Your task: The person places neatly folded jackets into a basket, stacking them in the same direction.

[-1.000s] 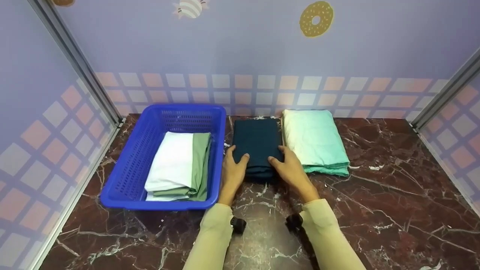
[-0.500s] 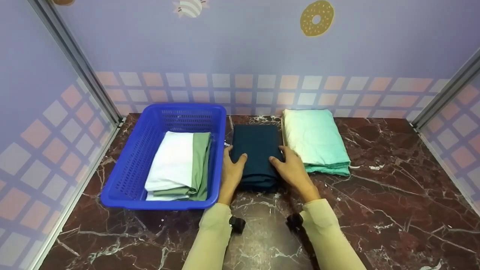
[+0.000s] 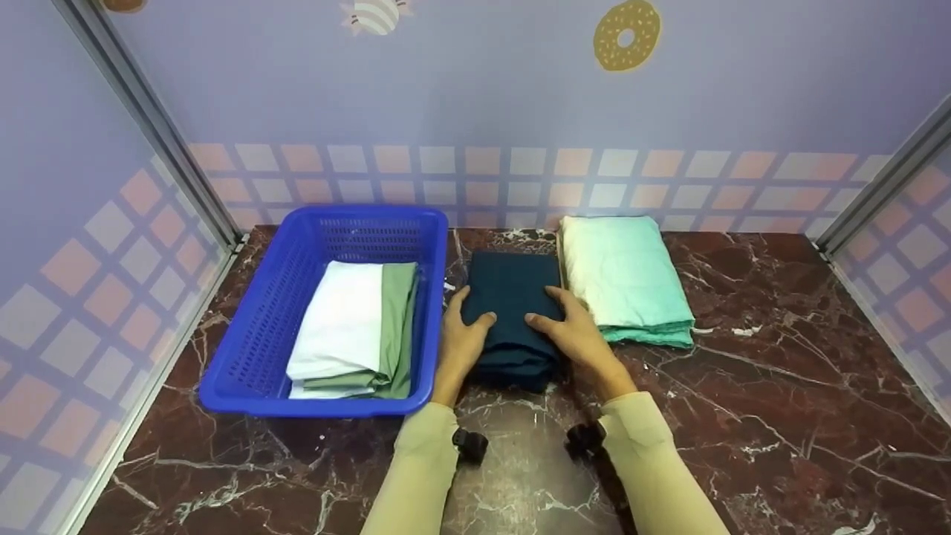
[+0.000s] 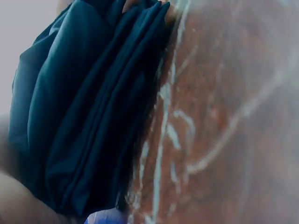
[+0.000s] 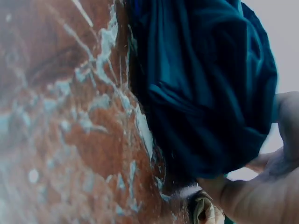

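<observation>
A folded dark teal cloth (image 3: 513, 290) lies on the marbled tabletop in the middle of the head view. On its left side my left hand (image 3: 462, 338) grips it, thumb on top and fingers down along the edge. My right hand (image 3: 583, 338) holds the opposite side in the same way. Both wrist views show the near end of the cloth (image 4: 84, 107) with its stacked, slightly bulging folds. In the right wrist view, part of my right hand (image 5: 261, 198) is beside the cloth (image 5: 205, 93). The fingertips under the cloth are hidden.
Close on the left stands a blue plastic basket (image 3: 319, 406) with a folded white and green cloth (image 3: 345, 319) inside. A folded mint green cloth (image 3: 624, 279) lies just to the right. Behind is a patterned wall (image 3: 505, 96); side walls flank the tabletop (image 3: 743, 431).
The dark teal cloth has come toward me, away from the back wall, and then slightly right. Both hands stay at its sides, shifting only a little. The basket and mint cloth have not moved.
</observation>
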`<state>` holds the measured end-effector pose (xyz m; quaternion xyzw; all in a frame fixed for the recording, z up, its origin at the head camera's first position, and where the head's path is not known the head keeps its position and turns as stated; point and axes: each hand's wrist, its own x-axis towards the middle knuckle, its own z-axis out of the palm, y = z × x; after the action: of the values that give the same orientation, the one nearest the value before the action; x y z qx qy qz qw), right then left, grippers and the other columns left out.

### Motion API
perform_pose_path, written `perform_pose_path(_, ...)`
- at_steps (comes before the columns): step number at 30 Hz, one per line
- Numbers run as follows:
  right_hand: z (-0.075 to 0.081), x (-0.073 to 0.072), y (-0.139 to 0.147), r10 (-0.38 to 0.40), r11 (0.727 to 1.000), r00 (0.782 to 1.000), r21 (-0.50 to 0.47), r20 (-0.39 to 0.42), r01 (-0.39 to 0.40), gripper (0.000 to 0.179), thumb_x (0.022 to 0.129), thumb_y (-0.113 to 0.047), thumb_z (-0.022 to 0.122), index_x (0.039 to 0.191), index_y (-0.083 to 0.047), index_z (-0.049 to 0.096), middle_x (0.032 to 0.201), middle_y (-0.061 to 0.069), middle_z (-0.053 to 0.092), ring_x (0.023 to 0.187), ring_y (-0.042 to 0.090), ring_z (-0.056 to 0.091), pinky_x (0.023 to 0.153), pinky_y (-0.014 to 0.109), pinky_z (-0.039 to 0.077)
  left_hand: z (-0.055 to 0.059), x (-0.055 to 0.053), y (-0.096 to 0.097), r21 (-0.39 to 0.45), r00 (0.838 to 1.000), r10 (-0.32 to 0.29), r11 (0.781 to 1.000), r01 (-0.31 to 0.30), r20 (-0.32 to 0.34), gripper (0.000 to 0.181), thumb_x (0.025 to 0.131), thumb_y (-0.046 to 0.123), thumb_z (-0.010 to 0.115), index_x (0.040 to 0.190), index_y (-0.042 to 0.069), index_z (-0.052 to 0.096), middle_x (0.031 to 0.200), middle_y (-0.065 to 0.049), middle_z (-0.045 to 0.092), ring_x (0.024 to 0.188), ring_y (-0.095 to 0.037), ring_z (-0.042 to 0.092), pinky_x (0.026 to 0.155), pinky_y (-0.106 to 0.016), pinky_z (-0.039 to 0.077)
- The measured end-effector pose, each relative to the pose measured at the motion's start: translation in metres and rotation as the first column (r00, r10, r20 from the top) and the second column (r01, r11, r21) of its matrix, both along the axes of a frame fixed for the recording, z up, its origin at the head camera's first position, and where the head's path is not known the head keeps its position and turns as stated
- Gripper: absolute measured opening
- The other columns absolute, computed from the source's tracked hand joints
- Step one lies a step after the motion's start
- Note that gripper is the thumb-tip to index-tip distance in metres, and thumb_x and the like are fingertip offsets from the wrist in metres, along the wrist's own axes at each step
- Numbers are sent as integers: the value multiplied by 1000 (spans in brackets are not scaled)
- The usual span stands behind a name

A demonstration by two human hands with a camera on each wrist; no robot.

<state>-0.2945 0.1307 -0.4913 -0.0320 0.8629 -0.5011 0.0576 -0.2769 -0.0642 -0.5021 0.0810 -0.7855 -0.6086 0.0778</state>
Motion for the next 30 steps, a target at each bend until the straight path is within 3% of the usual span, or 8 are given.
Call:
perform_pose_path(7,9,-1,8,32,997,997,-71,-65,-36,73,99,-24,73,163,-9,41,166,23,37,150,42,36,122,55,29,8,4,7,94,998,-59,994,62,-35,67,93,12,71,156,7,51,163,-19,44,153,-38,34,122,-55,29)
perform_pose_path(14,23,-4,29,74,987,985,-127,-154,-94,75,94,-12,80,161,-10,46,165,20,40,148,42,40,122,55,29,11,6,13,180,992,-23,983,45,-124,56,95,17,69,149,7,60,160,-15,49,151,-36,38,121,-52,33)
perform_pose_path(16,26,-4,37,101,987,976,-101,-191,-122,76,93,-12,81,161,-11,47,164,19,42,147,42,41,121,55,30,12,7,14,176,989,-13,984,38,-145,52,96,17,69,147,7,63,156,-15,53,136,-32,53,115,-47,40)
perform_pose_path(18,29,-4,43,134,985,967,-82,-219,-155,76,93,-13,82,161,-12,47,163,18,43,147,40,42,121,56,31,11,8,15,167,988,-2,986,28,-154,49,95,17,69,144,9,66,139,-17,64,104,-26,63,96,-40,51)
perform_pose_path(21,31,-4,51,174,977,954,-79,-242,-198,77,93,-14,83,161,-13,48,162,15,46,146,37,44,119,55,32,11,7,16,192,986,2,981,31,-168,47,94,13,69,141,9,68,132,-14,67,85,-19,57,80,-32,49)
perform_pose_path(23,32,-4,55,189,972,951,-89,-244,-216,77,93,-15,84,161,-13,47,161,14,47,146,36,44,119,55,32,10,7,16,246,985,-18,967,60,-169,50,94,10,70,143,8,66,132,-13,67,94,-22,64,78,-33,51)
perform_pose_path(26,33,-4,59,188,969,956,-113,-225,-218,80,93,-16,83,163,-13,43,163,15,44,146,37,43,118,55,33,9,7,17,344,984,-71,931,124,-162,59,93,6,70,150,7,59,139,-18,65,117,-33,65,91,-38,56)
perform_pose_path(30,32,-3,63,170,960,978,-203,-123,-193,90,93,-17,83,168,-16,33,164,20,38,142,40,47,112,51,41,8,7,18,405,975,-134,893,197,-178,73,89,2,71,159,8,49,131,-24,66,110,-33,68,82,-39,61)
